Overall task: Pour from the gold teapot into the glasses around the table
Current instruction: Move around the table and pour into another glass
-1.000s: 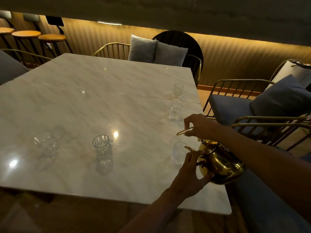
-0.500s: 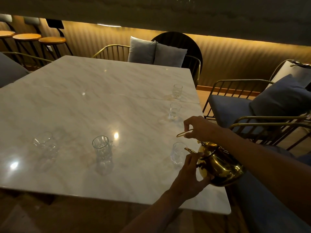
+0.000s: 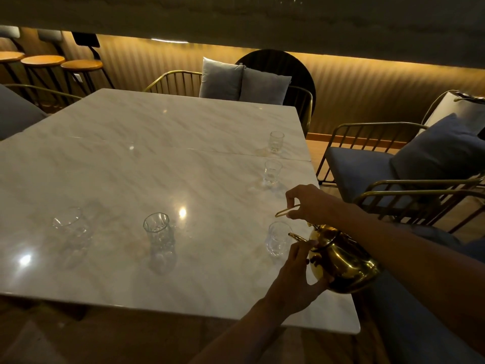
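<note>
The gold teapot hangs tilted over the marble table near its right front corner. Its spout points left at a small clear glass. My right hand grips the thin gold handle from above. My left hand cups the pot's belly from below, fingers by the spout. Two more small glasses stand farther along the right edge. A taller cut glass and another glass stand at the front left.
Wire-frame chairs with grey cushions stand to the right, close to the table edge. Two pillows sit on a chair at the far end. Round stools line the back left wall.
Both hands and the teapot stay by the near right glass, with almost no shift. The view has drifted slightly.
</note>
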